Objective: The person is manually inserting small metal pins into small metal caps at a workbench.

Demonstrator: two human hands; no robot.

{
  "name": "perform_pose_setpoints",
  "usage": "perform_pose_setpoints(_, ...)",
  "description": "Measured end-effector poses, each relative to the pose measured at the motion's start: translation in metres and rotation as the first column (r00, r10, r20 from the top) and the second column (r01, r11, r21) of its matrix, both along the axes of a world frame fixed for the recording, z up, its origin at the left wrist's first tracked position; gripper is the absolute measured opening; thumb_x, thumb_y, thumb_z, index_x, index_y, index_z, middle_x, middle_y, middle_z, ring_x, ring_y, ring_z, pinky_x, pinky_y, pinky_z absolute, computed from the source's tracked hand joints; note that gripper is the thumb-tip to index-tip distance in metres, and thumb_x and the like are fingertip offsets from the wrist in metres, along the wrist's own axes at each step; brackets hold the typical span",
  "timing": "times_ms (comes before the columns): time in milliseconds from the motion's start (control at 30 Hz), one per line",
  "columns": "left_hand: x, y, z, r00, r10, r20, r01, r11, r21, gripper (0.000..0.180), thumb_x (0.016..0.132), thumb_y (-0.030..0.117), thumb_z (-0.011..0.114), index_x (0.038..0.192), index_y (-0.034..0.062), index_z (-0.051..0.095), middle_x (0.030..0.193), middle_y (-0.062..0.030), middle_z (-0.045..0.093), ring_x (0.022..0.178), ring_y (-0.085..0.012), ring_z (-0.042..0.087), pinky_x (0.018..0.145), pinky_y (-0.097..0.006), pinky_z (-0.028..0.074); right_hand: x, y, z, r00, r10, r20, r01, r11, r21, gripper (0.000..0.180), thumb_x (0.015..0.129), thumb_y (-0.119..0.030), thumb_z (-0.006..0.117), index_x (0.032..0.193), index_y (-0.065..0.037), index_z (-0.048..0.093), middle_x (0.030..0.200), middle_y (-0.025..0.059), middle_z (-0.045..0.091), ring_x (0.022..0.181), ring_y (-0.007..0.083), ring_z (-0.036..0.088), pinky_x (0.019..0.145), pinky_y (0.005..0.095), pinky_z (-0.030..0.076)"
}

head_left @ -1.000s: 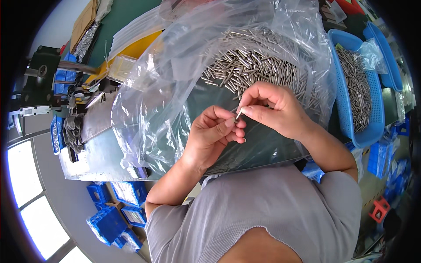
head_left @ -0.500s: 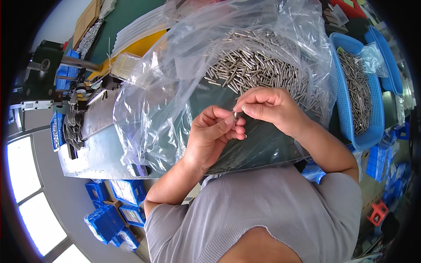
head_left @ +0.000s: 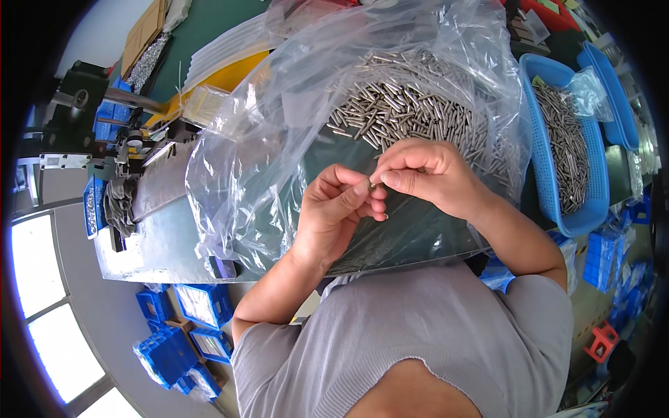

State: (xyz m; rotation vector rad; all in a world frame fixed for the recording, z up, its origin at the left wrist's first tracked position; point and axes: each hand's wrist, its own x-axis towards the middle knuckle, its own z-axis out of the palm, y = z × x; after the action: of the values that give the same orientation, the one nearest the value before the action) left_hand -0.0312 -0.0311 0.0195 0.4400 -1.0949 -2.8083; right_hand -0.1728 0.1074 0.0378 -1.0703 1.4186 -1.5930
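Left hand (head_left: 336, 207) and right hand (head_left: 433, 173) pinched small metal piece (head_left: 372, 185) between fingertips, seemingly mid-work. Many pins (head_left: 401, 111) lay heaped beyond, amid clear plastic (head_left: 244, 164); blue basket (head_left: 598, 191) held more, finished or not, couldn't tell.

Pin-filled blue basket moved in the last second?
No: the blue basket keeps its place against the table; the view itself shifted slightly.

Fingertips (head_left: 362, 187) hide most of the metal piece (head_left: 372, 184) — its shape unclear.
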Motion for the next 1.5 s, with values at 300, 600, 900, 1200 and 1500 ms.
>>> perform_pose_setpoints(300, 0.000, -0.002, -0.002, 1.000, 0.007, -0.020, -0.007, 1.000, 0.027, 0.009, 0.093, 0.010, 0.052, 0.095, 0.0014, 0.051, 0.086, -0.0146, 0.064, 0.073, -0.0198, 0.064, 0.066, -0.034, 0.055, -0.002, 0.002, -0.002, 1.000, 0.001, 0.031, -0.002, 1.000, 0.028, 0.016, 0.090, -0.011, 0.058, 0.094, 0.003, 0.066, 0.087, 0.0056, 0.064, 0.081, 0.0107, 0.061, 0.073, 0.0239, 0.048)
perform_pose_setpoints(600, 0.001, 0.000, 0.000, 0.999, 0.035, 0.022, -0.035, 0.999, -0.014, 0.008, 0.093, 0.009, 0.051, 0.094, 0.0006, 0.051, 0.087, -0.0133, 0.063, 0.074, -0.0186, 0.063, 0.067, -0.033, 0.055, 0.010, -0.005, 0.006, 0.998, -0.028, -0.058, 0.033, 0.995, 0.092, 0.007, 0.086, -0.005, 0.061, 0.089, 0.001, 0.060, 0.082, 0.0033, 0.059, 0.075, 0.0084, 0.059, 0.067, 0.0219, 0.047)
perform_pose_setpoints(900, 0.003, -0.008, 0.002, 0.979, 0.199, -0.045, -0.200, 0.979, -0.036, 0.006, 0.089, 0.001, 0.051, 0.091, -0.0012, 0.056, 0.089, -0.0159, 0.064, 0.075, -0.0196, 0.064, 0.069, -0.033, 0.055, -0.009, -0.005, 0.003, 0.957, -0.149, 0.248, 0.155, 0.988, -0.008, 0.012, 0.090, -0.015, 0.051, 0.090, -0.004, 0.055, 0.089, 0.0071, 0.060, 0.074, 0.0104, 0.055, 0.066, 0.0238, 0.046)
perform_pose_setpoints(1200, 0.000, -0.013, 0.007, 0.953, 0.300, -0.044, -0.302, 0.952, -0.044, 0.009, 0.090, 0.003, 0.051, 0.094, -0.0014, 0.058, 0.091, -0.0162, 0.064, 0.078, -0.0203, 0.065, 0.069, -0.034, 0.056, 0.005, -0.012, -0.006, 0.757, -0.098, -0.646, 0.208, 0.973, 0.097, 0.014, 0.078, -0.013, 0.066, 0.090, -0.007, 0.061, 0.069, 0.0029, 0.052, 0.058, 0.0172, 0.057, 0.051, 0.0309, 0.046)
perform_pose_setpoints(1500, 0.001, -0.009, 0.005, 0.978, 0.205, -0.043, -0.207, 0.977, -0.053, 0.009, 0.091, 0.001, 0.050, 0.097, -0.0017, 0.055, 0.093, -0.0167, 0.064, 0.080, -0.0215, 0.065, 0.072, -0.034, 0.056, 0.009, -0.014, -0.013, 0.562, -0.128, -0.817, 0.219, 0.976, -0.002, 0.008, 0.078, -0.010, 0.065, 0.081, -0.007, 0.057, 0.077, 0.0070, 0.059, 0.061, 0.0235, 0.061, 0.050, 0.0339, 0.048)
